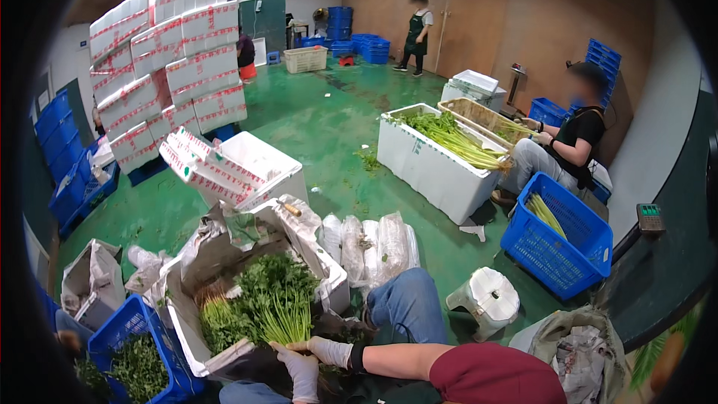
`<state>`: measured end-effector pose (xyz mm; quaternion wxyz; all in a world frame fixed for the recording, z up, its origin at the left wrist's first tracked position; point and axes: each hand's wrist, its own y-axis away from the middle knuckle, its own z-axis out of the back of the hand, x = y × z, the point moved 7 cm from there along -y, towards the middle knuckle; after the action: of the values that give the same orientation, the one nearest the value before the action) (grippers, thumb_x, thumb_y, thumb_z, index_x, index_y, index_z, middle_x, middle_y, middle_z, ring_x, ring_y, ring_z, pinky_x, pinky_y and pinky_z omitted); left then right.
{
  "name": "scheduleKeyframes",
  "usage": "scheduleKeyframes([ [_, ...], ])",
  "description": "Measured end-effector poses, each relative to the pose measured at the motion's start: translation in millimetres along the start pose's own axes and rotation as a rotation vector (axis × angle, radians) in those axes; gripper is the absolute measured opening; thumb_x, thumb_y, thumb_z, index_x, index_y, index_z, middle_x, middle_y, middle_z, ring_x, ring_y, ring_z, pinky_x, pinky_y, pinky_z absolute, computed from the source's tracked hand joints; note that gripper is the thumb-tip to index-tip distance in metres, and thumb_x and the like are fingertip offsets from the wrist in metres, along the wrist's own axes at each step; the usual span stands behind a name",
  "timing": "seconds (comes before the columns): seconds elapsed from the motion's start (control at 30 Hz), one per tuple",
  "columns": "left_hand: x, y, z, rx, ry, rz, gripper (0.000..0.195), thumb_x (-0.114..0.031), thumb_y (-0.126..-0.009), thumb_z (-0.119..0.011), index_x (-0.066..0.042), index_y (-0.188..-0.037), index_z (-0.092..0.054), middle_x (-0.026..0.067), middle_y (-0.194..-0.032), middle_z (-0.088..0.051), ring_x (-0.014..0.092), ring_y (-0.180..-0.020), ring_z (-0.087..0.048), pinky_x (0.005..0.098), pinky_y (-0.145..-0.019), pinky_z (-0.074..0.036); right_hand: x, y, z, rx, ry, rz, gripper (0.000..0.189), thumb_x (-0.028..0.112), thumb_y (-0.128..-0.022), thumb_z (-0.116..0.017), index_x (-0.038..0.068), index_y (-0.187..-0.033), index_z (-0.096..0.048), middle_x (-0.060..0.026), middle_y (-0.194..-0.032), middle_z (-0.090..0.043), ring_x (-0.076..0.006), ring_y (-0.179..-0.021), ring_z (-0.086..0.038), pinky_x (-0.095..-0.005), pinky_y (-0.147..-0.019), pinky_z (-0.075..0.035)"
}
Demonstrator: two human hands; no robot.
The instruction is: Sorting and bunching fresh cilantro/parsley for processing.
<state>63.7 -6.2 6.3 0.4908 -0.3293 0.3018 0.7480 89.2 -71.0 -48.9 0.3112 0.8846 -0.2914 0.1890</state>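
A leafy bunch of what looks like Chinese celery (286,320) lies over the near side of an open white foam box (182,334), its stems towards me. My left hand (298,369) and my right hand (334,350), both in pale gloves, close round the stem ends at the box's near edge. More celery with roots (212,304) fills the box's left part. The bunch's lowest ends are partly hidden by my hands. A wooden handle (290,208) rests on plastic wrapping at the box's far rim.
Left is a blue crate (126,317) of greens, with another person's hand (68,341) beside it. Wrapped rolls (367,244), a white stool (487,298) and a sack (594,342) surround me. A seated co-worker (583,129) handles stalks by a long foam box (429,174). Stacked foam boxes (202,76) stand behind.
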Motion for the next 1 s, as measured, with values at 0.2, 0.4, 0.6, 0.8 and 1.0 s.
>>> scheduleKeyframes([
  [0.2, 61.1, -18.4, -12.5, 0.131, 0.456, -0.173, 0.085, -0.002, -0.078, -0.052, 0.007, -0.14, 0.005, 0.0171, -0.109, -0.054, 0.02, -0.087, -0.053, 0.0254, -0.075, -0.046, -11.4, -4.8, -0.3, -0.055, -0.036, -0.015, 0.021, 0.019, -0.086, -0.061, 0.004, -0.101, -0.064, -0.0065, -0.089, -0.065, -0.0167, -0.074, -0.059, -0.0295, -0.069, -0.047],
  [0.4, 54.2, -15.0, -10.6, 0.196, 0.615, -0.028, 0.079, -0.006, -0.086, -0.052, 0.001, -0.143, 0.003, 0.0164, -0.116, -0.052, 0.02, -0.088, -0.054, 0.027, -0.074, -0.047, -13.2, -8.8, 17.9, -0.059, -0.106, -0.077, 0.02, 0.022, -0.083, -0.065, 0.006, -0.095, -0.064, -0.0061, -0.078, -0.064, -0.0181, -0.064, -0.058, -0.0314, -0.061, -0.049],
  [0.6, 62.1, -1.3, -2.3, 0.212, 0.749, 0.384, 0.041, -0.012, -0.088, -0.059, 0.002, -0.124, -0.043, 0.008, -0.088, -0.061, 0.019, -0.069, -0.057, 0.0296, -0.064, -0.048, -11.4, 5.3, 5.6, 0.005, -0.176, -0.139, 0.016, 0.02, -0.083, -0.066, 0.005, -0.086, -0.063, -0.0069, -0.073, -0.062, -0.0186, -0.061, -0.058, -0.0322, -0.055, -0.05],
  [0.8, 72.8, 0.3, -27.4, 0.557, 1.191, 0.405, 0.029, -0.009, -0.088, -0.057, 0.002, -0.113, -0.051, 0.0122, -0.106, -0.058, 0.023, -0.095, -0.059, 0.0367, -0.082, -0.049, -7.3, 25.5, -1.6, -0.048, -0.107, -0.129, 0.02, 0.023, -0.082, -0.068, 0.006, -0.091, -0.062, -0.0058, -0.075, -0.063, -0.0169, -0.064, -0.059, -0.0318, -0.058, -0.051],
  [1.0, 50.1, 7.5, -33.8, 0.649, 1.427, 0.391, 0.027, -0.009, -0.088, -0.056, -0.003, -0.114, -0.052, 0.0083, -0.105, -0.06, 0.019, -0.096, -0.059, 0.0341, -0.083, -0.05, 21.1, 14.6, 5.0, -0.053, 0.327, 0.092, 0.02, 0.017, -0.079, -0.067, 0.009, -0.097, -0.064, 0.0009, -0.089, -0.063, -0.0101, -0.079, -0.057, -0.024, -0.072, -0.047],
])
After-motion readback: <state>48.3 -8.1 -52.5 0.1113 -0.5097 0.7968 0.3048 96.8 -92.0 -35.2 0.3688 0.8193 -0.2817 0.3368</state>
